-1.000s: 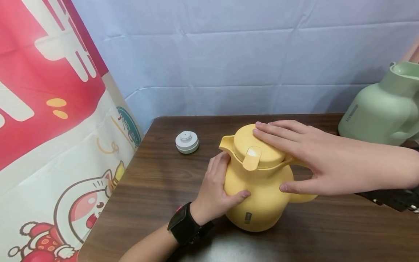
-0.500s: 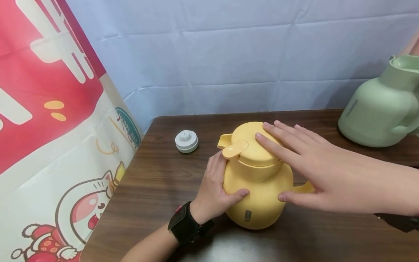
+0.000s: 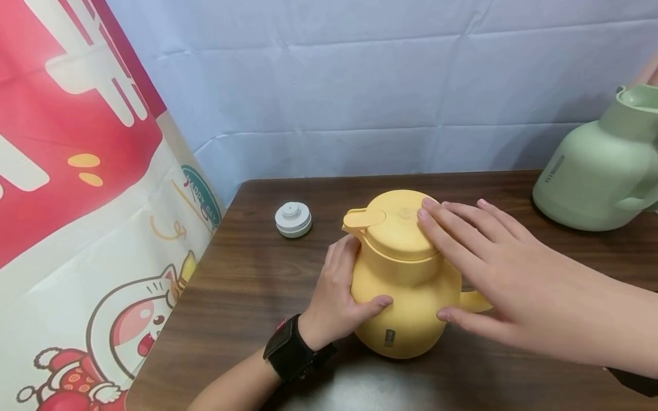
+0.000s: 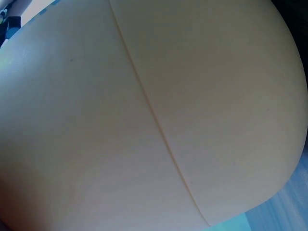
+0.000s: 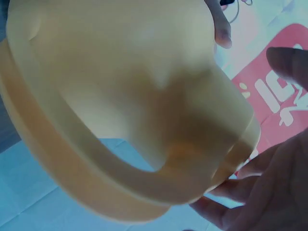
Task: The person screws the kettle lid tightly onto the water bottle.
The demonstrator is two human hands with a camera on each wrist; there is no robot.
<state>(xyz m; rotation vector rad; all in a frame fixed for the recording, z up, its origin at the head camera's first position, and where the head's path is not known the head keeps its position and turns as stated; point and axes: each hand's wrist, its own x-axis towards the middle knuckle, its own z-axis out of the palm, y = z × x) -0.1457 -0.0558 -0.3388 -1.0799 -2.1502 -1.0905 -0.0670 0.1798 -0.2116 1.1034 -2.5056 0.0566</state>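
Observation:
A yellow insulated jug (image 3: 406, 302) stands upright on the table. Its round lid (image 3: 403, 234) sits on the neck, and the lid's tab (image 3: 364, 217) lies over the spout. My left hand (image 3: 341, 291) holds the jug's body from the left, thumb across the front. Straight fingers of my right hand (image 3: 493, 268) rest on the lid's right edge, the thumb pointing toward the body. In the right wrist view, the jug's handle (image 5: 96, 149) curves below the body, with fingertips right at the lid's rim. The jug's side (image 4: 159, 115), crossed by a seam line, fills the left wrist view.
A white stopper (image 3: 293, 220) rests on the brown wooden table (image 3: 247, 274), left of the jug. Farther back on the right stands a green jug (image 3: 601, 171) with its top uncovered. A pale blue cloth (image 3: 334, 85) hangs behind, and a printed sheet (image 3: 77, 228) hangs at left.
The lid has turned clockwise, its tab swinging from the front round to the spout. My right hand has drawn back rightward along the lid. The left hand keeps its hold.

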